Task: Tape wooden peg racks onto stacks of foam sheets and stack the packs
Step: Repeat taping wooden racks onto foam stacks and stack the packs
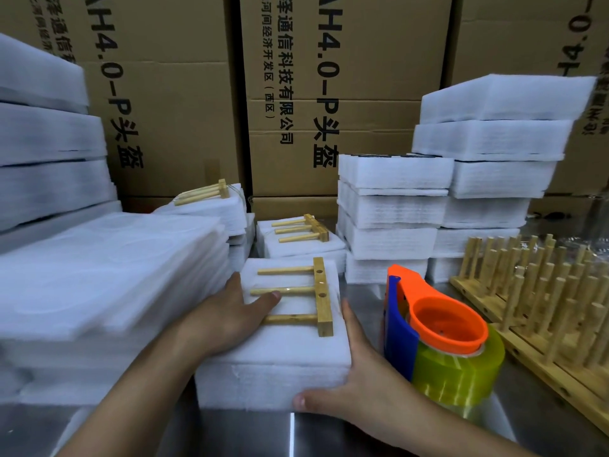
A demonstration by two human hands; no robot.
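Tall brown printed cardboard cartons (346,94) wall off the back of a dull steel tabletop (329,433). Front and centre sits a square stack of fuzzy white foam sheets (280,367), with a pale wooden three-peg rack (321,295) lying flat on top. The left hand (227,311) presses flat on the stack, its index tip on the middle peg. The right hand (356,374) braces the near right corner (fingers straight, thumb along the front face). An orange-and-blue tape dispenser (441,334) stands just beside it.
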